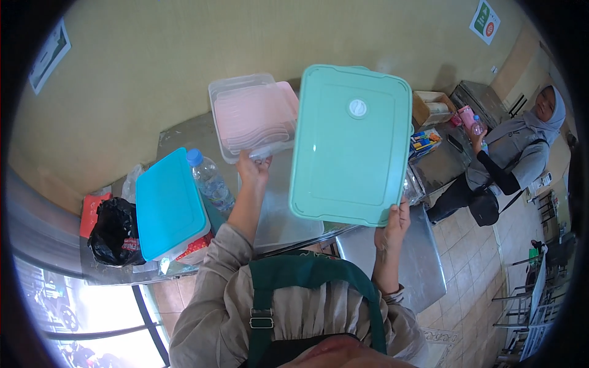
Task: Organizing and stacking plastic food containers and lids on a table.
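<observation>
My right hand (394, 226) grips the lower right corner of a large mint-green lid (353, 159), which is rectangular with rounded corners and a round white dial near its far end. The lid is held up, tilted, and hides part of the table behind it. My left hand (254, 170) is closed on the near edge of a clear plastic container (219, 116). Inside that container show pink, wavy-ridged pieces (251, 116), whose kind I cannot make out. A larger translucent plastic surface (279, 211) lies below, partly covered by the lid.
Left of my arm stand a water bottle (211, 181) with a blue cap, a blue-lidded box (172, 205) and a black plastic bag (115, 233). At right are a wooden box (423, 110), a metal stool or table top (417, 264) and a person (509, 147) holding bottles.
</observation>
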`<state>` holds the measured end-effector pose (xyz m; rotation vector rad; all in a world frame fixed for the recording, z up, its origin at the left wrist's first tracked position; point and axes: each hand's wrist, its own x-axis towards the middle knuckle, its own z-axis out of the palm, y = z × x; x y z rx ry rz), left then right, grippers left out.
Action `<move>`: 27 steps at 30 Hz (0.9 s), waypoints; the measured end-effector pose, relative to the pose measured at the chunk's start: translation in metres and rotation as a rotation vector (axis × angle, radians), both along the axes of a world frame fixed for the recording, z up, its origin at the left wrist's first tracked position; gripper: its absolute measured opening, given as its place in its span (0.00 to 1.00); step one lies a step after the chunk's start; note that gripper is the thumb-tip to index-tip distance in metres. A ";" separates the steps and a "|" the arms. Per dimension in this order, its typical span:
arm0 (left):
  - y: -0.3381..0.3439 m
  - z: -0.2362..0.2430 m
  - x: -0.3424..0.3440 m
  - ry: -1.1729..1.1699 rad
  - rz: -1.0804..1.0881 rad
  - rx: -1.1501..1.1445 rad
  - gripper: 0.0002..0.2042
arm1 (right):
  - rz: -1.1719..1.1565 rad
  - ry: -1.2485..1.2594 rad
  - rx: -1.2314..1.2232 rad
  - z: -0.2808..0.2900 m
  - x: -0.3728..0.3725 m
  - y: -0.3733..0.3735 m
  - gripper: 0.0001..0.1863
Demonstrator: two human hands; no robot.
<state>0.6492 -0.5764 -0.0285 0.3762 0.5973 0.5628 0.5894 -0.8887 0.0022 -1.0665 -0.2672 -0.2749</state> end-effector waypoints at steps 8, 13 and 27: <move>-0.047 0.002 -0.087 -0.467 -0.249 0.256 0.12 | 0.147 0.059 0.196 -0.006 0.027 0.058 0.13; -0.064 0.014 -0.116 -0.594 -0.324 0.209 0.14 | 0.040 0.061 0.163 -0.005 0.029 0.073 0.10; -0.022 -0.007 -0.151 -0.185 -0.614 1.578 0.15 | 0.192 0.136 0.248 -0.008 0.015 0.071 0.11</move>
